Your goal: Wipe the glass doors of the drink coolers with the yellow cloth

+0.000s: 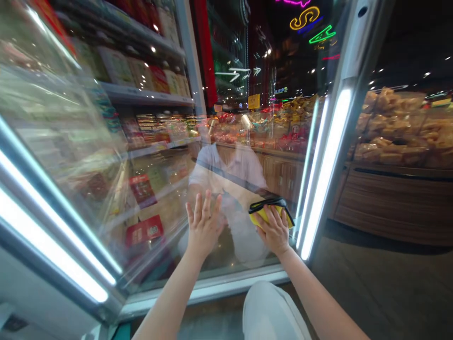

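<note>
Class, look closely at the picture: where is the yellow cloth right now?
In the head view, the yellow cloth is right of centre, under the right hand against the glass pane, just left of the bright light strip.

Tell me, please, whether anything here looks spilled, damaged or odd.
Nothing stands out: the glass shows no visible crack, though parts are blurred. The figure in it is a reflection; the cloth is under the right hand.

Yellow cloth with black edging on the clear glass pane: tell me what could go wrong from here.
The bare left hand, spread at the clear glass pane, might leave smudges. The bare right hand presses the black-edged yellow cloth near the glowing white tube light, so a wide sweep could bump it.
</note>
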Demonstrator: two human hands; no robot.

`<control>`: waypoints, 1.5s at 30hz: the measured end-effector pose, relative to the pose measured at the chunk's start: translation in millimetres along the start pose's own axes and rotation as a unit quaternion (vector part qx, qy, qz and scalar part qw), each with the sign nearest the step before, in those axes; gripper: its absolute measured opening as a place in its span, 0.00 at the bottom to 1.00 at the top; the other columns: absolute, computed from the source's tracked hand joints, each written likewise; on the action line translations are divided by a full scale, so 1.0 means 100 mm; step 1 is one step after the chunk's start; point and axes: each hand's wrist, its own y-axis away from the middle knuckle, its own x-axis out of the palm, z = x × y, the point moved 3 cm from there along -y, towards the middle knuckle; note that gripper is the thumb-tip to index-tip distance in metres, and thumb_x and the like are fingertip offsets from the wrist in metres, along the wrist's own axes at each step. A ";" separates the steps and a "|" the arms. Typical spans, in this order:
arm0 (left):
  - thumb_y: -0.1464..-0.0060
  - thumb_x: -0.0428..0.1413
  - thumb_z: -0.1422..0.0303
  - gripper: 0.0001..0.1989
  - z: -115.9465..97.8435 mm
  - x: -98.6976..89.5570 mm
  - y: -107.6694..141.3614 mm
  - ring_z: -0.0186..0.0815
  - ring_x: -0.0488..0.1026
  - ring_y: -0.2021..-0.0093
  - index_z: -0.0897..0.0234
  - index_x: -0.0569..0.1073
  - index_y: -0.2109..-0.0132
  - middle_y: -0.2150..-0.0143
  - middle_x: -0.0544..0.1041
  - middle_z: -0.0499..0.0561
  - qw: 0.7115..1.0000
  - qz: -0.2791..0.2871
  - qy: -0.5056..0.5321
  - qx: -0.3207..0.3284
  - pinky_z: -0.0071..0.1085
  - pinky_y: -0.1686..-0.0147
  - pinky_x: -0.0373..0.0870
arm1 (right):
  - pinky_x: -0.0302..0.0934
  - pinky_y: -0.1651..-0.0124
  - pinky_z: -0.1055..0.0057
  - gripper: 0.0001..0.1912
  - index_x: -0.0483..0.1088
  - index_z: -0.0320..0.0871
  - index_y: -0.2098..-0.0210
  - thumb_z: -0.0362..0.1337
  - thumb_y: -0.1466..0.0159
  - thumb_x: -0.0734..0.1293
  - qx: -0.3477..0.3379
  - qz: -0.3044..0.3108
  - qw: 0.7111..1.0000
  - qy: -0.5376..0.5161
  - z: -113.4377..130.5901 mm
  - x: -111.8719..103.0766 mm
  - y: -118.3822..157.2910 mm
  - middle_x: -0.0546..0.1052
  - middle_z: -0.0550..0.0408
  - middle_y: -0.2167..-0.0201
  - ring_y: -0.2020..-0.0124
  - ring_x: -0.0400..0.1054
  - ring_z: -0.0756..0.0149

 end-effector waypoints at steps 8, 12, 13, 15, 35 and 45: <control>0.42 0.63 0.56 0.53 0.21 -0.14 0.14 0.56 0.31 0.22 0.58 0.40 0.23 0.21 0.36 0.61 0.999 0.006 -0.021 -0.042 0.64 0.27 0.32 | 0.48 0.30 0.38 0.28 0.66 0.59 0.32 0.42 0.31 0.66 0.032 -0.017 0.999 -0.035 0.54 0.03 -0.66 0.65 0.48 0.30 0.30 0.57 0.43; 0.45 0.66 0.60 0.54 0.34 -0.18 0.23 0.55 0.34 0.22 0.56 0.41 0.23 0.21 0.40 0.60 0.998 0.024 -0.024 -0.056 0.63 0.27 0.32 | 0.46 0.27 0.45 0.24 0.71 0.64 0.38 0.41 0.32 0.68 -0.067 0.014 0.997 -0.034 0.60 0.01 -0.29 0.72 0.54 0.35 0.34 0.65 0.51; 0.45 0.66 0.60 0.54 0.40 -0.20 0.26 0.55 0.35 0.22 0.56 0.41 0.23 0.21 0.41 0.61 0.997 0.026 -0.030 -0.060 0.63 0.27 0.32 | 0.46 0.27 0.45 0.23 0.72 0.63 0.38 0.41 0.32 0.68 -0.065 0.012 0.997 -0.031 0.56 0.00 -0.28 0.73 0.54 0.35 0.35 0.65 0.50; 0.46 0.67 0.60 0.55 0.53 -0.24 0.31 0.55 0.35 0.22 0.56 0.41 0.23 0.21 0.41 0.61 0.996 0.028 -0.043 -0.069 0.63 0.27 0.31 | 0.49 0.28 0.43 0.22 0.72 0.60 0.38 0.41 0.31 0.67 -0.027 -0.008 0.999 -0.028 0.53 -0.02 -0.40 0.71 0.51 0.34 0.33 0.63 0.48; 0.48 0.68 0.59 0.54 1.16 -0.46 0.69 0.58 0.36 0.22 0.58 0.47 0.24 0.21 0.42 0.66 0.983 0.054 -0.073 -0.157 0.67 0.30 0.41 | 0.40 0.27 0.37 0.28 0.64 0.56 0.31 0.40 0.30 0.65 -0.003 -0.014 0.997 -0.078 1.60 0.05 -1.14 0.64 0.49 0.28 0.28 0.55 0.44; 0.50 0.69 0.56 0.56 1.34 -0.52 0.84 0.60 0.37 0.22 0.61 0.47 0.24 0.22 0.43 0.68 0.974 0.063 -0.087 -0.198 0.68 0.30 0.39 | 0.36 0.24 0.45 0.27 0.66 0.61 0.33 0.40 0.31 0.67 -0.118 0.020 0.988 -0.103 1.55 0.03 -1.00 0.67 0.55 0.31 0.31 0.61 0.51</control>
